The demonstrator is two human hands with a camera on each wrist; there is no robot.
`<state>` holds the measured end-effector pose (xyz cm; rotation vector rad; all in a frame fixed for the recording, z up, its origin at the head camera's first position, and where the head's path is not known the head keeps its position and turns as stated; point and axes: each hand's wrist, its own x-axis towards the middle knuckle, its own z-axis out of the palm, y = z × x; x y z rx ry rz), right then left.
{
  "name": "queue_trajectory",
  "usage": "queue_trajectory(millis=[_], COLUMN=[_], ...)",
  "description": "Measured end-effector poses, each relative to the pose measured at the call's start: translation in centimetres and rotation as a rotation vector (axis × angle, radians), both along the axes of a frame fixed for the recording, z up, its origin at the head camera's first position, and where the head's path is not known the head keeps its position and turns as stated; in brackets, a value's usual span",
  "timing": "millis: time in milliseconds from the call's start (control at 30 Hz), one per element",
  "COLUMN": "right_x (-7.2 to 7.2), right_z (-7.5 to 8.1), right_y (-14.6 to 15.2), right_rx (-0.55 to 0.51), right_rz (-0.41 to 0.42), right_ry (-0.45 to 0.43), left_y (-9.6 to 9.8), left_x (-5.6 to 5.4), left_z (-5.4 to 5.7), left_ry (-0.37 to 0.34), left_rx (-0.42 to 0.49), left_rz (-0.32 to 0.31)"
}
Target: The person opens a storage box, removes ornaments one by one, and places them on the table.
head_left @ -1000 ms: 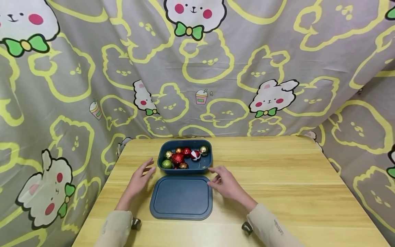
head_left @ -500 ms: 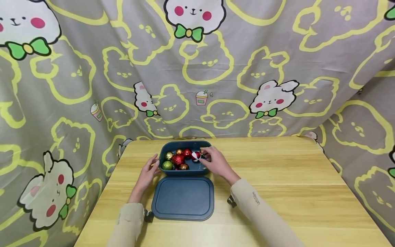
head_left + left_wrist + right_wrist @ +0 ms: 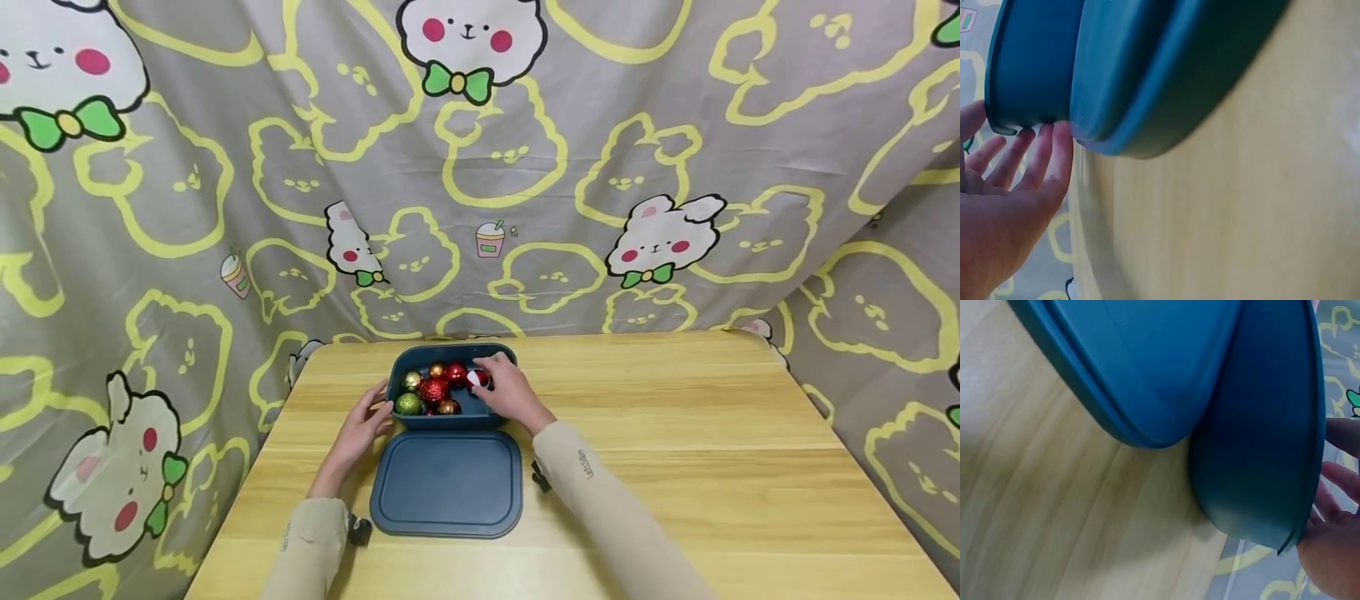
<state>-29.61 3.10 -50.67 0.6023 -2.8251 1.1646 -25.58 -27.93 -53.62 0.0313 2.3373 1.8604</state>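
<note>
A dark blue plastic box [image 3: 442, 422] holds several shiny Christmas baubles: a large red one [image 3: 434, 390], a green one [image 3: 408, 404], gold ones and others. My right hand [image 3: 513, 393] reaches over the box's right side, thumb and fingers round a red-and-white bauble [image 3: 473, 379]. That hand covers the right end of the inside. Against the box's left wall, my left hand [image 3: 362, 427] rests with spread fingers; the left wrist view shows its fingertips [image 3: 1045, 132] at the wall under the rim. In the right wrist view, the right hand [image 3: 1335, 519] is partly behind the box rim.
A matching blue lid [image 3: 447, 483] lies flat on the wooden table [image 3: 675, 458], just in front of the box. Behind the table hangs a grey curtain [image 3: 540, 308] with cartoon rabbits. More tabletop stretches to the right.
My right hand has moved from beside the box's front right corner into it, first over the right-hand gold bauble, then left to the red-and-white one. My left hand has come up to the box wall.
</note>
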Motion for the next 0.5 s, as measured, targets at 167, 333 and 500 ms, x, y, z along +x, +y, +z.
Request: queue_trajectory(millis=[167,333,500], right_x=[-0.3,-0.6,-0.9], right_z=[-0.1,-0.1,-0.2], right_y=[-0.7,-1.3,-1.8], right_rx=[0.066,0.094,0.153], right_rz=[0.009,-0.006,-0.032], right_ry=[-0.012,-0.031,-0.005], left_y=[0.1,0.3,0.4], left_x=[0.1,0.2,0.2], left_z=[-0.4,-0.5,-0.5], left_ry=[0.018,0.015,0.018], left_rx=[-0.012,0.005,0.014], left_rz=[0.003,0.018,0.007])
